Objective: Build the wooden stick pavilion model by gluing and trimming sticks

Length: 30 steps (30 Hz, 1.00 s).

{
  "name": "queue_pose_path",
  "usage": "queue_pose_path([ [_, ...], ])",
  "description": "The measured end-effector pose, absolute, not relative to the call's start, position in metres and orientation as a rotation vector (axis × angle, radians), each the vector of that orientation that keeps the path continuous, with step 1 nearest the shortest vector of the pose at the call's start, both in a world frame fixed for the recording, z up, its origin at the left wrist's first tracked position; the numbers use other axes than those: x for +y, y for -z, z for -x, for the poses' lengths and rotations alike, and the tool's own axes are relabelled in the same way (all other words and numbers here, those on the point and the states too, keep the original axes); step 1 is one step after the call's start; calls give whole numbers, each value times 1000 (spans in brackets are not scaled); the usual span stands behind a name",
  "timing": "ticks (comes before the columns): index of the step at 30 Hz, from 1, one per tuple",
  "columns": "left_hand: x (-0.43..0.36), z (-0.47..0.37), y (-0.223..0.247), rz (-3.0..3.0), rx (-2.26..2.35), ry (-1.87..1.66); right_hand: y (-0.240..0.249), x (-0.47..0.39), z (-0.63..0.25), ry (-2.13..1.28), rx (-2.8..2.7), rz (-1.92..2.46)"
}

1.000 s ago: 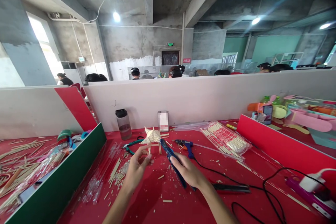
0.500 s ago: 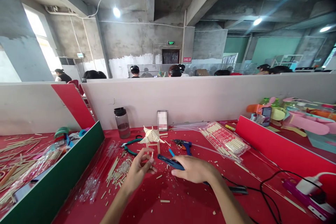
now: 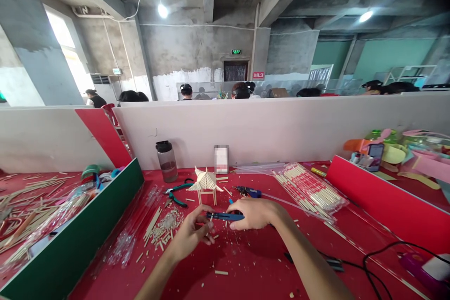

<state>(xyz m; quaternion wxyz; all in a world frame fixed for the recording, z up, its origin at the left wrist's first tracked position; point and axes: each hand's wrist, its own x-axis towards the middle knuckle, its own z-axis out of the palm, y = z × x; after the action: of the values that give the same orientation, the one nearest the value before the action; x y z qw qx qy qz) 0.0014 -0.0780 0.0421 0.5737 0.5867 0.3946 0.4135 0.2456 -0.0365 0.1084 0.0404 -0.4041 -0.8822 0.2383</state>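
My left hand point(image 3: 197, 230) is closed in a pinch on a small wooden stick piece, at the tip of a dark blue tool point(image 3: 225, 216). My right hand point(image 3: 253, 213) is wrapped round the handle end of this tool, whose front end points left to my left fingers. Just behind the hands stands a small stick pavilion point(image 3: 206, 183) with a layered, pointed roof on thin legs. Green-handled pliers point(image 3: 176, 194) lie to its left. A blue glue gun point(image 3: 249, 191) rests to its right.
Wood offcuts point(image 3: 165, 225) lie left of my hands. A bottle point(image 3: 166, 161) and a phone point(image 3: 221, 159) stand by the white partition. Packed sticks point(image 3: 309, 187) lie at the back right. Cables point(image 3: 365, 267) run at the right. Green point(image 3: 87, 229) and red boards edge the table.
The blue tool has swung level, and its tip has come left to the left fingers and the stick piece. The whole view has shifted slightly.
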Motion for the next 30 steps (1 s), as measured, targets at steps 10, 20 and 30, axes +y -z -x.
queue_pose_path([
  [10, -76, 0, -45, -1389, 969, -974, -106, -30, -240, -677, -2775, 1162],
  [20, -74, 0, -44, -1389, 1000, -984, -107, -28, -238, -658, -2817, 1158],
  [30, -73, 2, -42, -1424, 1007, -960, -110, -30, -236, -616, -2844, 1200],
])
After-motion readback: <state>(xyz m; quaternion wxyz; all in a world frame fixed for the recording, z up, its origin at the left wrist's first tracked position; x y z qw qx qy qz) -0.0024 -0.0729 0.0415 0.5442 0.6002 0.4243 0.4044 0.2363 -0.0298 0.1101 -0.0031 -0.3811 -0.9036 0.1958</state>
